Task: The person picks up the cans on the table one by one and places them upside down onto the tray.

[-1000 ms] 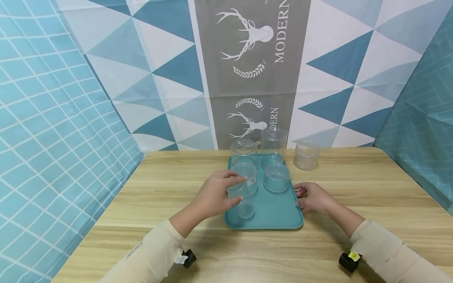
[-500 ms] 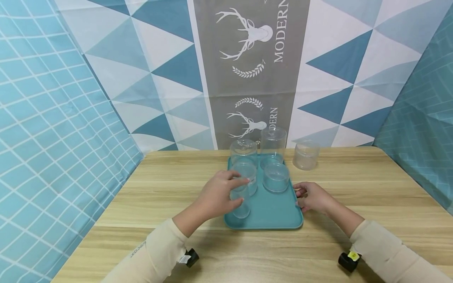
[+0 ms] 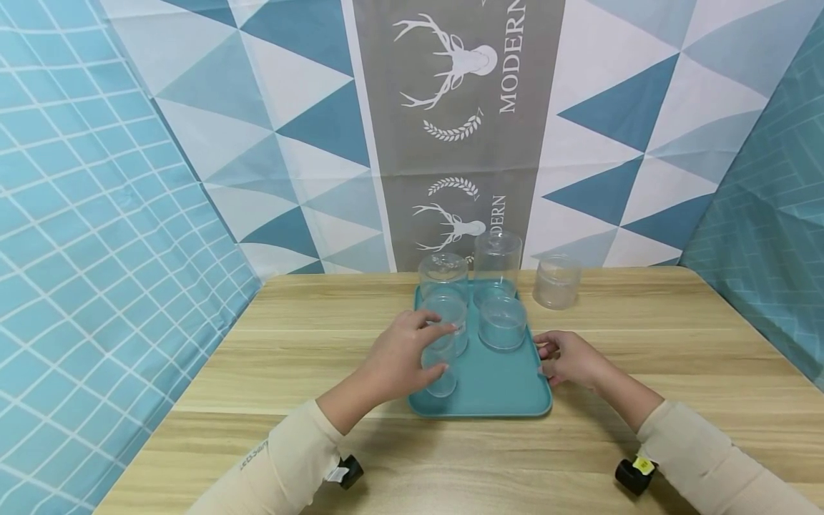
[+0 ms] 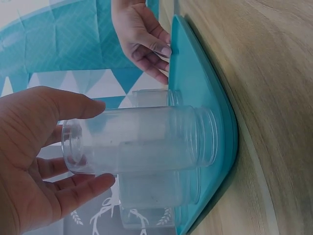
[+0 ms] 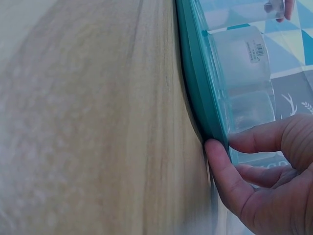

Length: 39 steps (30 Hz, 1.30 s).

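Observation:
My left hand (image 3: 402, 357) is around the upper end of a slim clear jar (image 4: 146, 139), thumb on one side and fingers on the other. The jar stands upright at the near left corner of the teal tray (image 3: 498, 386), its base on or just above the surface. My right hand (image 3: 569, 360) holds the tray's right edge, pinching the rim between thumb and finger in the right wrist view. Behind the jar, several clear containers share the tray: a wider jar (image 3: 445, 304), a low round one (image 3: 503, 325), a tall one (image 3: 498, 261) and a domed one (image 3: 443, 268).
Another clear round container (image 3: 557, 284) stands on the wooden table (image 3: 309, 357), to the right of the tray's far end. A patterned cloth wall (image 3: 302, 143) rises directly behind the table, with blue cloth on both sides.
The slim jar's base has shifted a little left and the jar looks straighter than a second ago. My left hand has moved slightly right; my right hand stays at the tray's edge.

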Each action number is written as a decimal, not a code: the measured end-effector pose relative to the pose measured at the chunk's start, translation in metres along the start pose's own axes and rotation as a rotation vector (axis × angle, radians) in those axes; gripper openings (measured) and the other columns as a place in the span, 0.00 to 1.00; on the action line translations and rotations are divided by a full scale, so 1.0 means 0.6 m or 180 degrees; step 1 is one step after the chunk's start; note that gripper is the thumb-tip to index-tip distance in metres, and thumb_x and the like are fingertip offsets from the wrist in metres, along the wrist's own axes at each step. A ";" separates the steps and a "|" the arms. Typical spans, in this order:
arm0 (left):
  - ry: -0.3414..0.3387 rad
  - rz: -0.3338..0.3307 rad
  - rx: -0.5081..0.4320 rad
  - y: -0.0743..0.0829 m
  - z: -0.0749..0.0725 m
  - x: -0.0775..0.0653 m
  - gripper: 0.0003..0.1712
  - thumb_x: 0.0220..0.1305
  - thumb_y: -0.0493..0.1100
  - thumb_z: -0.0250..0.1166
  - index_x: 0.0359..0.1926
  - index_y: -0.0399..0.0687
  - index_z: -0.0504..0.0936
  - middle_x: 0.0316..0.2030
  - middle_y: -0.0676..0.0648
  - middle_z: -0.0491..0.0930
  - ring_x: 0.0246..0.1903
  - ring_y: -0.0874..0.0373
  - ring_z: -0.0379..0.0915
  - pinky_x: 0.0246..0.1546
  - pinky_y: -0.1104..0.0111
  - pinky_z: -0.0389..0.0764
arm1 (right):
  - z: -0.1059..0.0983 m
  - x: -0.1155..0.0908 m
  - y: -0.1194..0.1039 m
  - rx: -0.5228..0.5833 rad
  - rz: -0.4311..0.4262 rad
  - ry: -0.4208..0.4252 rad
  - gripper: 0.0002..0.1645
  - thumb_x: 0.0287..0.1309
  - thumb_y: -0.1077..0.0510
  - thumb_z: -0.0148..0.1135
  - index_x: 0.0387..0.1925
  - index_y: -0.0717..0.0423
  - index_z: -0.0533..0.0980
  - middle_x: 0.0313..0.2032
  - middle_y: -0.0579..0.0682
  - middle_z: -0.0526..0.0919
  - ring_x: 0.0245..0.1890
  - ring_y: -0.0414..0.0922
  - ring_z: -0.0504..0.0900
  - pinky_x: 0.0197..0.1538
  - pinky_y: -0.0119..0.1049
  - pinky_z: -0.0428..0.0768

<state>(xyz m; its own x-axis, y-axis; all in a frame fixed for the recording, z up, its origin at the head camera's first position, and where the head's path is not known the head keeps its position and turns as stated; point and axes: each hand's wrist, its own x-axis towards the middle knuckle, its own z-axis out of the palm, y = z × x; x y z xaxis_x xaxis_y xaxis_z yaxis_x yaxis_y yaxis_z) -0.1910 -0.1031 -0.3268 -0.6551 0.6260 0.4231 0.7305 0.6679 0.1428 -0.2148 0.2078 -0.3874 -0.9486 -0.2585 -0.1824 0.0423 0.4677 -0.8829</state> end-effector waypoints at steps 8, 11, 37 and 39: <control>-0.0021 0.0015 0.0006 0.003 -0.001 -0.001 0.33 0.51 0.47 0.76 0.60 0.49 0.79 0.55 0.43 0.74 0.52 0.47 0.71 0.49 0.57 0.77 | -0.001 0.001 0.001 0.0008 0.0003 0.0001 0.35 0.52 0.76 0.60 0.62 0.80 0.61 0.43 0.65 0.73 0.35 0.49 0.79 0.35 0.43 0.85; 0.0057 0.0080 -0.0022 0.008 -0.003 -0.001 0.33 0.51 0.47 0.76 0.60 0.47 0.79 0.56 0.42 0.73 0.53 0.46 0.70 0.51 0.56 0.76 | -0.001 0.001 0.002 0.0026 0.0015 0.0004 0.36 0.51 0.76 0.61 0.62 0.80 0.61 0.43 0.64 0.73 0.35 0.49 0.79 0.35 0.43 0.85; 0.0733 0.1095 -0.0141 0.074 0.013 0.024 0.23 0.50 0.40 0.75 0.48 0.44 0.81 0.52 0.42 0.75 0.52 0.49 0.72 0.56 0.63 0.74 | -0.008 -0.019 0.008 -0.0025 -0.0153 -0.0046 0.33 0.52 0.73 0.64 0.59 0.82 0.64 0.40 0.60 0.76 0.34 0.46 0.79 0.35 0.41 0.85; 0.0717 0.1131 -0.0127 0.081 0.016 0.027 0.23 0.50 0.41 0.75 0.49 0.45 0.80 0.52 0.42 0.75 0.53 0.50 0.72 0.56 0.64 0.73 | -0.009 -0.021 0.008 -0.0030 -0.0216 -0.0054 0.33 0.52 0.72 0.64 0.59 0.83 0.65 0.39 0.60 0.77 0.34 0.46 0.79 0.34 0.41 0.85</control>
<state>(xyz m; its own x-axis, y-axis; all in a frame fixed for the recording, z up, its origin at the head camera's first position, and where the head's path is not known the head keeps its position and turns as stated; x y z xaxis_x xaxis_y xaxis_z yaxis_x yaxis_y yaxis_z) -0.1678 -0.0568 -0.3219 -0.3057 0.7080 0.6366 0.9131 0.4075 -0.0146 -0.2042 0.2178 -0.3868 -0.9438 -0.3041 -0.1295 -0.0251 0.4565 -0.8893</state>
